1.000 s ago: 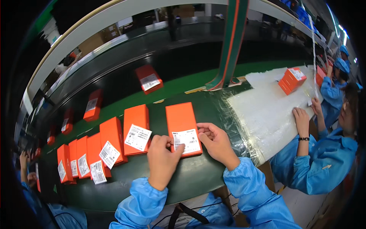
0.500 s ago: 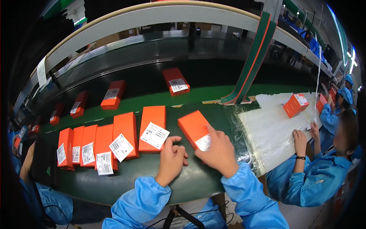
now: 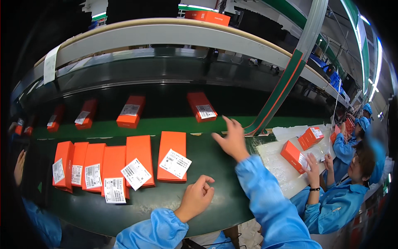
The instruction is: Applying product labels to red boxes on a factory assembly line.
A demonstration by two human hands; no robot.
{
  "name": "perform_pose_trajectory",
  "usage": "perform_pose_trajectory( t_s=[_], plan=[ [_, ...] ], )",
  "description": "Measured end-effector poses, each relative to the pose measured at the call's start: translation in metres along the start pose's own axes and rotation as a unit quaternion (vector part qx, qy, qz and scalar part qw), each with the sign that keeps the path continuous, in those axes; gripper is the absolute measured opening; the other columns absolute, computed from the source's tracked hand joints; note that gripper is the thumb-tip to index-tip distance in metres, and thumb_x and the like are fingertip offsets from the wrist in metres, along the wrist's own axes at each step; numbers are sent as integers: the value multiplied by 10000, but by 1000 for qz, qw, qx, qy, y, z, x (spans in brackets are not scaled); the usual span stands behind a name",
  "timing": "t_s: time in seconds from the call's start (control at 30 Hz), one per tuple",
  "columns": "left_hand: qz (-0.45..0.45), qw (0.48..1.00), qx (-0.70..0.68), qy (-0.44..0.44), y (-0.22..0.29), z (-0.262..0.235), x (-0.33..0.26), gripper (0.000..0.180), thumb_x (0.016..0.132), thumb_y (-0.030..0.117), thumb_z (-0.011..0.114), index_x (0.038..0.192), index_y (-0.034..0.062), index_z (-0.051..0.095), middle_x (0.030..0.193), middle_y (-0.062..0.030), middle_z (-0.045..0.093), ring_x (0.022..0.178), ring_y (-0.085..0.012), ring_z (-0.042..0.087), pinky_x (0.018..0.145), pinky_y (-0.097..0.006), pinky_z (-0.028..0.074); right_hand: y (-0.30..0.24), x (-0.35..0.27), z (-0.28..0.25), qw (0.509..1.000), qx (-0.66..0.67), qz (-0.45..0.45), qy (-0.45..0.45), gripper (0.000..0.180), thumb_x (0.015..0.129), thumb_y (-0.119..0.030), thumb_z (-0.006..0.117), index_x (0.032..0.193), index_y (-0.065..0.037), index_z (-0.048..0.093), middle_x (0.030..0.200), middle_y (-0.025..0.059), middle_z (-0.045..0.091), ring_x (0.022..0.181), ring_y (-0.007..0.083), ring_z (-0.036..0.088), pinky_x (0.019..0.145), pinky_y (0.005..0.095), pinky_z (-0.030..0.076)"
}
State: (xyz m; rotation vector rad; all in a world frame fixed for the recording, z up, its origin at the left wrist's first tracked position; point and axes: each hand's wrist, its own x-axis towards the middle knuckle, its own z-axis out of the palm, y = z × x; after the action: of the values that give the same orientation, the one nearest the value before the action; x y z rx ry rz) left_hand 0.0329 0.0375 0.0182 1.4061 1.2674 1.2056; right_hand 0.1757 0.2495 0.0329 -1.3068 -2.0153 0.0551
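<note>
Boxes (image 3: pixel 114 162): six, labelled, side by side on the bench (image 3: pixel 228 197).
Right hand (image 3: pixel 233 139): fingers spread, thumb apart, held out forward.
Farther box (image 3: pixel 199 103): on the belt (image 3: pixel 166 124), just left of those fingertips.
Left hand (image 3: pixel 197 198): half open, index out, near the row; perhaps on the bench, contact hard to tell.
Co-worker's hand (image 3: pixel 314 170): beside a box on the white sheet (image 3: pixel 286 180).

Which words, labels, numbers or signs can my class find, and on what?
Wording isn't copied here; print shows on these:
White label on the near row's right-end orange box: dark print, too small to read.
Pale label on the far row's right-end box: too small.
Orange box above the rail: pale print, small and unclear.
Hanging paper on the rail: marks too faint to read.
</note>
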Motion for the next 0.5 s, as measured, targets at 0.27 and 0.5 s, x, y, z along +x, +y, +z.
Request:
perform_pose_trajectory(
  t_s=[0.27,0.5],
  plan=[
    [46,999,7,-24,-9,13,14,153,892,58,642,1023,-14,610,663,-8,579,557,-59,513,530,-260,420,-9,57,61,990,-91,102,28,605,724,-447,753,1228,-120,685,1127,240,539,1034,417,546,912,477,475],
    [90,984,11,152,1,15,6,202,888,38,660,1070,-15,588,723,-41,599,595,-57,539,523,-246,431,-51,-142,-54,1000,-23,5,-7,556,766,-328,813,1279,-167,669,1327,267,465,1166,435,483,978,492,425]
  ],
)
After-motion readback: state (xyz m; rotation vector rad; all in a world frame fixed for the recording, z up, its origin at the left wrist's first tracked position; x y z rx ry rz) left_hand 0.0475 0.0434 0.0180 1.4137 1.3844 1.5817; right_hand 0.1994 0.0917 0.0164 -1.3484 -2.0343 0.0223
